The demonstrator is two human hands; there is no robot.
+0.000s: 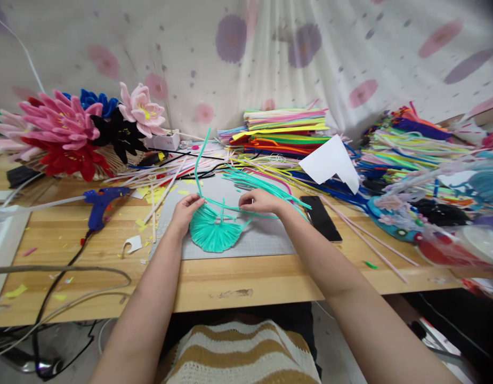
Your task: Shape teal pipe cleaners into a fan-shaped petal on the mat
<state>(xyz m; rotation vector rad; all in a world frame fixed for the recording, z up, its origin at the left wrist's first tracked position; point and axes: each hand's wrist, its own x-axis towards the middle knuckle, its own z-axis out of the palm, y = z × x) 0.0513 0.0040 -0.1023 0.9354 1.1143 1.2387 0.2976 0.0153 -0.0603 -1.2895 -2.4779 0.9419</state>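
Observation:
A fan-shaped piece of teal pipe cleaners [216, 237] is held over a grey mat [246, 248]. My left hand [188, 209] pinches its upper left edge, where one long teal strand [197, 165] sticks upward. Fingers closed, my right hand [257, 201] grips a teal pipe cleaner [230, 207] that stretches across from the left hand above the fan. Just behind the right hand lies a loose bunch of teal pipe cleaners [250, 178]. The right fingertips are partly hidden by the hand itself.
A blue glue gun [102, 205] lies to the left, its cord hanging over the table edge. Fuzzy flowers [66, 125] stand at back left. Stacks of coloured pipe cleaners [286, 128] fill the back. A black phone [324, 218] and a cut white paper [330, 162] are at right.

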